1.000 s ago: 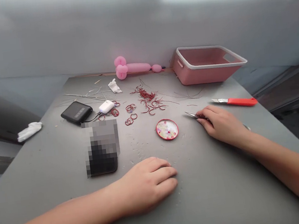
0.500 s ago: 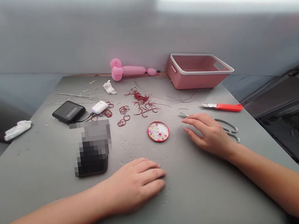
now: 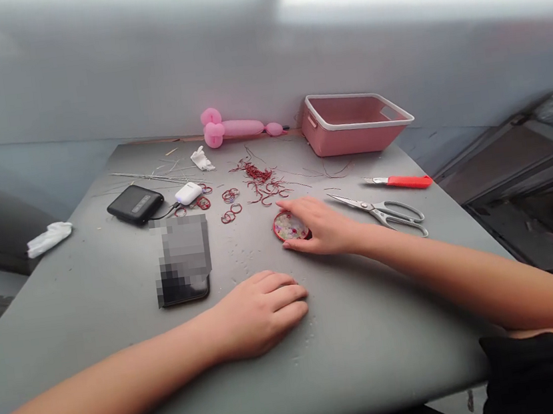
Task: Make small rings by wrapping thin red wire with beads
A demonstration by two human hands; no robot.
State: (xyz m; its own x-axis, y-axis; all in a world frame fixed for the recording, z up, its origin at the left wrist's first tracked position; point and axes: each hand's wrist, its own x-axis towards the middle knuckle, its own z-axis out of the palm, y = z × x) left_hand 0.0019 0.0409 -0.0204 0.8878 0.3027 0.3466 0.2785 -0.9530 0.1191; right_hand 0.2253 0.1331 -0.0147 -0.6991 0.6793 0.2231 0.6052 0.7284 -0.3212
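My right hand has its thumb and fingers around the rim of a round red-edged jar lid, which holds small coloured beads; the palm covers the lid's right side. Palm down on the table, my left hand lies with its fingers stretched out and nothing visible in it. Just beyond the lid is a tangled heap of short dark red wire pieces. Small red wire rings lie in clusters to its left. Scissors with grey handles rest to the right of my right hand.
A red-handled knife lies behind the scissors. At the back stand a pink basket and a pink balloon figure. On the left are a black power bank, a white cabled device, a partly pixelated phone, thin wires and tissue.
My right hand has moved left from over the scissors to the bead lid and closed around its rim. The scissors are now uncovered. My left hand stays resting on the table.
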